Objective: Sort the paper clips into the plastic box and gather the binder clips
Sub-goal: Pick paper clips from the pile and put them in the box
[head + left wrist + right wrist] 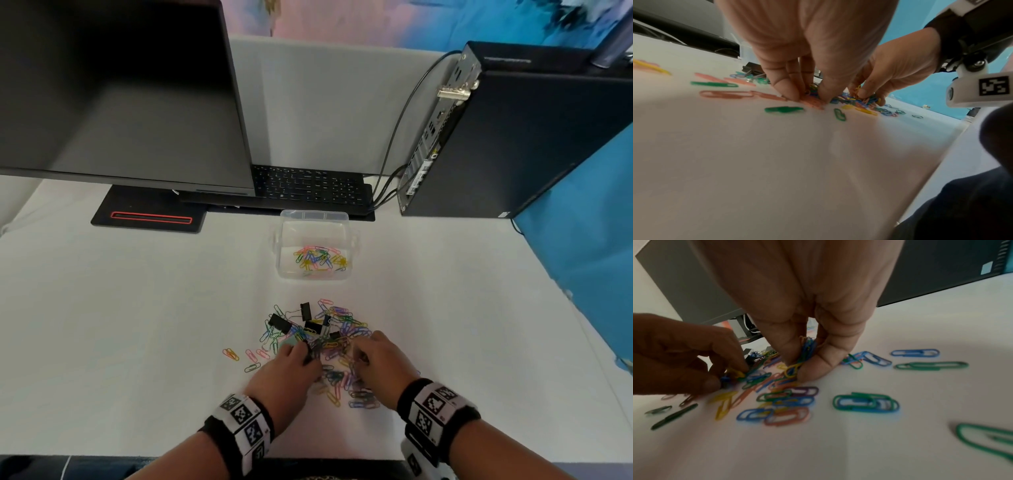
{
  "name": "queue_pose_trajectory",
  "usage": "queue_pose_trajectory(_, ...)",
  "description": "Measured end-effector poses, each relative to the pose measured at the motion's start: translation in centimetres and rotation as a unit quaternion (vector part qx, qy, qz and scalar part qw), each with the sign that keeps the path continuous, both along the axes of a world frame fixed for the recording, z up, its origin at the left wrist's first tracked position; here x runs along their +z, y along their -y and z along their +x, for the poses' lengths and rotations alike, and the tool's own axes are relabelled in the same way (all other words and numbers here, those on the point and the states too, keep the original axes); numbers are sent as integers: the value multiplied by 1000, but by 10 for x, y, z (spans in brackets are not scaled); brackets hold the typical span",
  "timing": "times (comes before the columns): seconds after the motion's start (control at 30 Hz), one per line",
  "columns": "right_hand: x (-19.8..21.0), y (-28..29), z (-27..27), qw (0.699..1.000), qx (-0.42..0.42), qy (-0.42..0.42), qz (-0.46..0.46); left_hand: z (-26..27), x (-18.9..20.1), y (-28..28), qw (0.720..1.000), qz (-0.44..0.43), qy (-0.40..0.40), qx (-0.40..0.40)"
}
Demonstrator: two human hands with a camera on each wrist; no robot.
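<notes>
A heap of coloured paper clips (pixel 337 346) lies on the white table, with several black binder clips (pixel 279 323) mixed into its far side. Both hands work at the near side of the heap. My left hand (pixel 291 368) pinches a few paper clips (pixel 813 91) between thumb and fingers against the table. My right hand (pixel 375 363) holds a small bunch of paper clips (pixel 806 350) between its curled fingers and thumb. The clear plastic box (pixel 313 219) stands just beyond the heap and holds several paper clips (pixel 320 258).
A monitor (pixel 120 92) on its black stand is at the back left, a keyboard (pixel 308 186) behind the box, a black computer case (pixel 513 137) with cables at the back right. Stray clips (pixel 239 356) lie left of the heap.
</notes>
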State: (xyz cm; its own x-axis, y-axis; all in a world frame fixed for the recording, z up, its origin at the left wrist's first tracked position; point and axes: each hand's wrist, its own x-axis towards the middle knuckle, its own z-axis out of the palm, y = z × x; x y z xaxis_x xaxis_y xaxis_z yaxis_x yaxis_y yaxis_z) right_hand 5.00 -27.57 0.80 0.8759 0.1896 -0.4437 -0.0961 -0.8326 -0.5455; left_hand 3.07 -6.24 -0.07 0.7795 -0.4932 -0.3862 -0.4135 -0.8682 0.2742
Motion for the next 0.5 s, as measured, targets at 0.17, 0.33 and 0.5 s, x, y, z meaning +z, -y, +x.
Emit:
queue_pose_trajectory(0.17,3,15,9,998,-34,-61,9,6,-2,-19,1000,-9,4,10)
queue_pose_trajectory(0.33,11,27,20,987,-95,-107,77,19,5,-30,1000,-3,-13,8)
queue_pose_trajectory(0.5,22,33,27,966,-156,-140,154,20,8,-38,1000,-21,-9,11)
